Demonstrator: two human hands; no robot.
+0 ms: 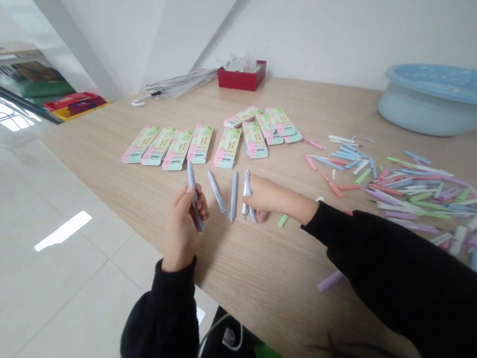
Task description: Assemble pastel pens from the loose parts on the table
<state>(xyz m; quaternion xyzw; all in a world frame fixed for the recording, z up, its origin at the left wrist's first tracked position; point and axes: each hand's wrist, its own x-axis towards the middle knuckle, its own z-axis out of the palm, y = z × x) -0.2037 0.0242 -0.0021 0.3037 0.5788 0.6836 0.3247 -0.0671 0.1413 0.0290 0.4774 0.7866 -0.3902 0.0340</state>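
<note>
My left hand (186, 209) is closed round a blue pen (192, 178), which it holds upright near the table's front edge. To the right, my right hand (261, 196) pinches a light blue pen (247, 184) at the table top; a whitish one (245, 208) shows beside it, partly covered by the fingers. Between the hands lie two more blue pens, one slanting (217, 192) and one (234, 196) leaning the other way. Behind them is a row of pink and green printed packets (176, 149).
Pen parts (417, 195) in several colours are heaped at the right, some under my right arm. A blue basin (429, 104) stands behind them. Toward the wall are a red tissue box (241, 79) and a clear umbrella (187, 82). A lilac piece (330, 281) lies near my right sleeve.
</note>
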